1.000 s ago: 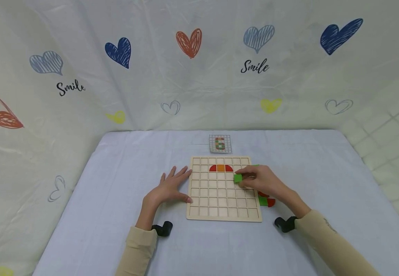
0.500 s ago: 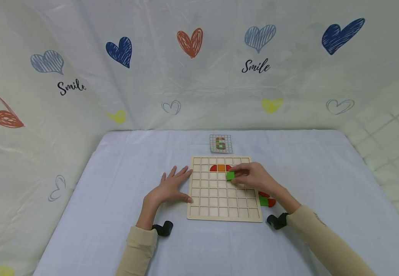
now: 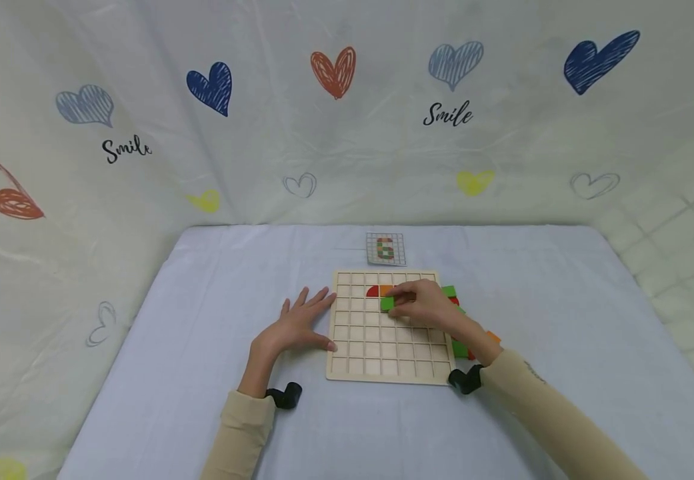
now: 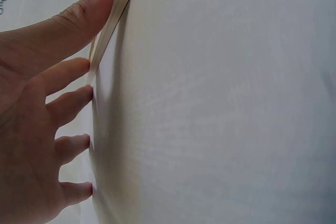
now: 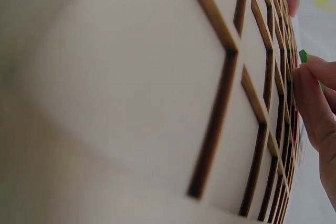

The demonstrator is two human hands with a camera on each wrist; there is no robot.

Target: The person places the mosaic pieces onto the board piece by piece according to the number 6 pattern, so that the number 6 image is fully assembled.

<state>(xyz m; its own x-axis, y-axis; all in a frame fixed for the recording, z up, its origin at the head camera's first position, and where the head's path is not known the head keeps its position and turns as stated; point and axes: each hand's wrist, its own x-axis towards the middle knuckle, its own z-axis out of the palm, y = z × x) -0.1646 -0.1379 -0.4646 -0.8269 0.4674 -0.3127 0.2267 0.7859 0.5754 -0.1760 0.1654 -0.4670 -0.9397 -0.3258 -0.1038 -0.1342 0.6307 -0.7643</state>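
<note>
The right hand (image 3: 423,303) pinches a green block (image 3: 387,305) in its fingertips, right there at the grid board (image 3: 390,369), just nearside of the orange piece (image 3: 385,291), and the left hand (image 3: 294,329), fingers spread, touches the board's left edge

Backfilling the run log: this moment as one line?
left hand: touches wooden grid board, left edge; right hand: pinches green square tile; pattern card: beyond board

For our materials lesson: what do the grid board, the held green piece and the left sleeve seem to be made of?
Grid board: pale, matte wood, likely unpainted; dark, scorched-looking sides line its grid.
Green piece: smooth-looking painted wood or plastic; its even colour leaves that open.
Left sleeve: matte beige cloth, judging by its soft folds; fibre unclear.
</note>
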